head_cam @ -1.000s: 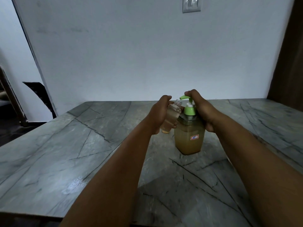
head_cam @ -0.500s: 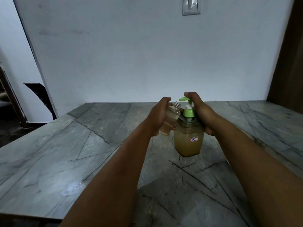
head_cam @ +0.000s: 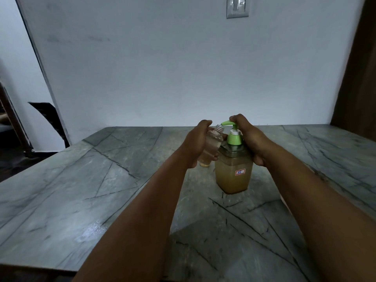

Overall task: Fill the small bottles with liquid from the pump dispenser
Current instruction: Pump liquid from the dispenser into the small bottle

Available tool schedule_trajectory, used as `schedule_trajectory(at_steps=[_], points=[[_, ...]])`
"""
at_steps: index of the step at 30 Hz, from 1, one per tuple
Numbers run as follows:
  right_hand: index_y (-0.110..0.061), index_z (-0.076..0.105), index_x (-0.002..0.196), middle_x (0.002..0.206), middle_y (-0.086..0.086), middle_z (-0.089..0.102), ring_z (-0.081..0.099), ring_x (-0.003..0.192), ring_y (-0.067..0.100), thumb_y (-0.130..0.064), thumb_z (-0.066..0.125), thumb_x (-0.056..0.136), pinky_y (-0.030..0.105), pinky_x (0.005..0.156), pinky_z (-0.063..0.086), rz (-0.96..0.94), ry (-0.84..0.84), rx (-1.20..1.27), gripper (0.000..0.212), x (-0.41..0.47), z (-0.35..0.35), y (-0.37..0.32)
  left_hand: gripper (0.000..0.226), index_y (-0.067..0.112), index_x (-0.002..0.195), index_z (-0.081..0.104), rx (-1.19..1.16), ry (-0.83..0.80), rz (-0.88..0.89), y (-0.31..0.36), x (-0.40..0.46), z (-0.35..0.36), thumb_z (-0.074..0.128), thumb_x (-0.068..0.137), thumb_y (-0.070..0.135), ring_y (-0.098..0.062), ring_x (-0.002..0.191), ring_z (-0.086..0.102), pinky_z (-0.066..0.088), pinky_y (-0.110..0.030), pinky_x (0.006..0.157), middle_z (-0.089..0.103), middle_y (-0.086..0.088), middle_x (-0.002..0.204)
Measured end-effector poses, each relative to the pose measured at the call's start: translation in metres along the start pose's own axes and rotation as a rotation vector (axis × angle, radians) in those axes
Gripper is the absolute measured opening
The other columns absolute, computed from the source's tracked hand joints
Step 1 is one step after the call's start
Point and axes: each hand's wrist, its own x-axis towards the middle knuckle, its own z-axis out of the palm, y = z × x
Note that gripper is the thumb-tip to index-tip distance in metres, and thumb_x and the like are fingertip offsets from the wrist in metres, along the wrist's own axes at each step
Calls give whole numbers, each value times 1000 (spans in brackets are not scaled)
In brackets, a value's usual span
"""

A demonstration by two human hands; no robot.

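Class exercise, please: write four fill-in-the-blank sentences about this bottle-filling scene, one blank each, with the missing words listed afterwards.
1. The left hand holds a small clear plastic bottle tilted toward the ____ pump spout.
2. The right hand rests on the ____ of the square dispenser.
3. The dispenser's sticker reads ____.
4. The dispenser stands on a grey ____ table.

Missing words: green; pump; 35; marble

"35" on dispenser (head_cam: 234,176) sticker (head_cam: 240,171)

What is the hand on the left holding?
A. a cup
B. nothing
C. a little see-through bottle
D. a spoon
C: the left hand grips a small clear bottle, tilted with its open neck at the green pump spout.
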Motion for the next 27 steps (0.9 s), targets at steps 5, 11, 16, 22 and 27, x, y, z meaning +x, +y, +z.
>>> schedule_trajectory(at_steps=[5, 11, 16, 22, 27], points=[[-18, 67, 78, 76, 11, 68, 61, 68, 27, -54, 50, 85, 32, 70, 48, -49, 21, -52, 41, -1, 1, 1, 46, 6, 103, 63, -9, -11, 5, -1, 1, -1, 34, 98, 42, -23, 52, 57, 49, -24, 48, 64, -14, 74], [-33, 70, 87, 87, 4, 74, 68, 80, 23, -67, 49, 81, 35, 83, 51, -91, -34, -28, 41, -2, 0, 2, 44, 12, 88, 64, -10, -3, 15, -1, 0, 0, 33, 99, 41, -23, 55, 58, 49, -26, 51, 66, -12, 74], [-29, 70, 80, 74, 2, 70, 63, 69, 21, -59, 53, 83, 30, 75, 48, -62, -58, 9, 34, -4, -1, 2, 46, 10, 91, 65, -19, 9, 18, -1, 1, 1, 33, 100, 43, -24, 55, 58, 49, -27, 51, 66, -13, 78], [-19, 65, 70, 64, 3, 69, 62, 55, 18, -57, 50, 84, 25, 62, 48, 16, -77, -7, 43, -4, -1, 0, 47, 6, 106, 63, -22, 29, 15, 1, 0, 3, 34, 98, 42, -22, 48, 57, 48, -25, 49, 66, -14, 80], [-20, 68, 70, 72, 6, 69, 61, 61, 22, -55, 52, 81, 28, 68, 47, 47, -52, -32, 40, -4, 0, -1, 48, 5, 98, 66, 3, 48, 5, 1, 1, 3, 35, 98, 42, -23, 46, 56, 48, -25, 49, 65, -15, 72]])
